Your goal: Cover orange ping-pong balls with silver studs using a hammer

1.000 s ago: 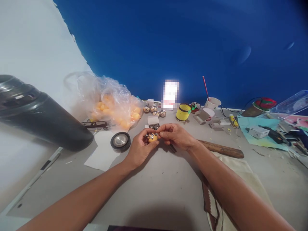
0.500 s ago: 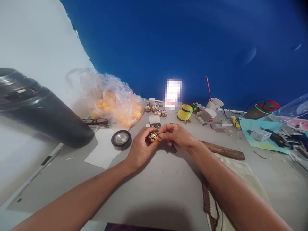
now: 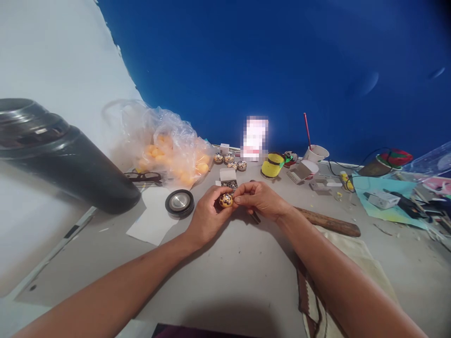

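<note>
Between the fingers and thumb of my left hand (image 3: pixel 207 215) sits a small orange ball (image 3: pixel 226 201) dotted with shiny metal studs. My right hand (image 3: pixel 260 201) is closed in a pinch against the ball's right side. Whatever lies between those fingertips is too small to make out. Just behind the hands stands an open small white box (image 3: pixel 228 175) filled with shiny metal pieces. Further back, several similar studded balls (image 3: pixel 231 164) rest on the table. A dark narrow tool (image 3: pixel 255 217) lies partly hidden under my right hand.
A plastic bag of orange balls (image 3: pixel 169 150) stands back left, near a large dark flask (image 3: pixel 88 164). A round black lid (image 3: pixel 179 203) lies left of my hands. To the right are a wooden stick (image 3: pixel 331 222), a cloth (image 3: pixel 355 253), a yellow container (image 3: pixel 272 167) and a paper cup (image 3: pixel 316 153).
The view has shifted slightly, so the surroundings appear a little further right. Both hands keep nearly the same hold at the ball, which seems turned slightly.
</note>
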Demonstrator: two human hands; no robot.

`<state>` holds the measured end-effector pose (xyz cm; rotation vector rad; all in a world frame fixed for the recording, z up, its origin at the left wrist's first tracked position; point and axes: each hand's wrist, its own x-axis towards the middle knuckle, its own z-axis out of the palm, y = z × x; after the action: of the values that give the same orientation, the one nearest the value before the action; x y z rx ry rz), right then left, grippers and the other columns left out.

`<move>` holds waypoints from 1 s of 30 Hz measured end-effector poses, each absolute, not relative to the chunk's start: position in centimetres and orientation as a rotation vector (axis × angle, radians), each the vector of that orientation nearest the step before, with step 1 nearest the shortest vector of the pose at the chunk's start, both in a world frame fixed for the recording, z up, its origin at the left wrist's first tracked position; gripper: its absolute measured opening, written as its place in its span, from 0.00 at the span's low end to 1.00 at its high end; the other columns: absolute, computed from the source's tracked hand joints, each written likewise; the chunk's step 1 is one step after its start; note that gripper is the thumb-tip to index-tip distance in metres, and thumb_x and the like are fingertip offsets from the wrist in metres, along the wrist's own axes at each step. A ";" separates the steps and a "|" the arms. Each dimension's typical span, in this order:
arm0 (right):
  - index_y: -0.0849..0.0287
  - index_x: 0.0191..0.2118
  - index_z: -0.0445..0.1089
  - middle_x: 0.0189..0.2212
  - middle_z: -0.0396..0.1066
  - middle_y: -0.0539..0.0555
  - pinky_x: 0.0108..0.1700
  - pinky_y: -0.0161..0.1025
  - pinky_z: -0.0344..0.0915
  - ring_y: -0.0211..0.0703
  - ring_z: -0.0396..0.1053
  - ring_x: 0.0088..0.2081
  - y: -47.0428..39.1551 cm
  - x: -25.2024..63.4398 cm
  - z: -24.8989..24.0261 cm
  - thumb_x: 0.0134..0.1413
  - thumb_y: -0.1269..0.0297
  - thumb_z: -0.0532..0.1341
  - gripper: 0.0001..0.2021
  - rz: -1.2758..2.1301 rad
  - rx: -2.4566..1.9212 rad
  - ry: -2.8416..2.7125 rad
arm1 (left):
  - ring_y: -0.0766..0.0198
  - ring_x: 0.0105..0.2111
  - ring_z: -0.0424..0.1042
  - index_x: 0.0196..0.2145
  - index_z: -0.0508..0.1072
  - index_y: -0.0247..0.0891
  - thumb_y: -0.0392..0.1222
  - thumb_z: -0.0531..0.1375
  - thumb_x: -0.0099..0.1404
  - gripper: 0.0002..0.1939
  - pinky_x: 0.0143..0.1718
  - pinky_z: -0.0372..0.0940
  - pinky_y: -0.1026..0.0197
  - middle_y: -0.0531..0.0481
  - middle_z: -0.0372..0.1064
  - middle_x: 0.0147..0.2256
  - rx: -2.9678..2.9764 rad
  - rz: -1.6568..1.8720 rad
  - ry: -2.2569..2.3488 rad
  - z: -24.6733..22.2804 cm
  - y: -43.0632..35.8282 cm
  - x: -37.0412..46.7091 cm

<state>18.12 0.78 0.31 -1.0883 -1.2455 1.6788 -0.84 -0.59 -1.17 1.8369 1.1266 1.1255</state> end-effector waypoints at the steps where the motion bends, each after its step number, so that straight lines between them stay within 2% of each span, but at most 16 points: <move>1: 0.61 0.30 0.79 0.26 0.77 0.53 0.20 0.29 0.58 0.33 0.64 0.23 0.8 18.1 0.3 0.37 0.59 0.76 0.13 1.680 -1.084 -1.242 | 0.58 0.40 0.76 0.45 0.76 0.40 0.45 0.66 0.62 0.13 0.44 0.71 0.57 0.47 0.77 0.43 1.834 1.125 1.127 -1.1 -0.6 -0.8; 13: 0.62 0.29 0.78 0.26 0.77 0.53 0.21 0.30 0.58 0.32 0.63 0.22 0.5 17.9 0.6 0.40 0.62 0.75 0.11 1.625 -1.146 -1.258 | 0.56 0.43 0.76 0.45 0.78 0.39 0.46 0.66 0.63 0.13 0.47 0.70 0.56 0.45 0.76 0.45 1.813 1.105 1.117 -1.2 -0.5 -1.0; 25: 0.61 0.27 0.77 0.24 0.77 0.53 0.22 0.30 0.57 0.35 0.66 0.24 0.1 17.4 0.9 0.38 0.62 0.74 0.10 1.583 -1.145 -1.249 | 0.57 0.42 0.75 0.44 0.78 0.40 0.45 0.65 0.63 0.12 0.43 0.70 0.58 0.46 0.75 0.44 1.839 1.138 1.128 -1.0 -0.8 -1.1; 30: 0.61 0.26 0.76 0.23 0.75 0.51 0.25 0.32 0.61 0.34 0.65 0.23 0.1 17.2 0.8 0.38 0.63 0.73 0.09 1.548 -1.169 -1.281 | 0.57 0.41 0.75 0.44 0.78 0.41 0.42 0.65 0.64 0.11 0.42 0.69 0.58 0.46 0.75 0.43 1.930 1.173 1.127 -1.3 -0.7 -1.4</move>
<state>17.21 0.12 0.85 -1.1689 -1.2806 1.5476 -1.35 -0.70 -1.27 1.9296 1.1269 1.1730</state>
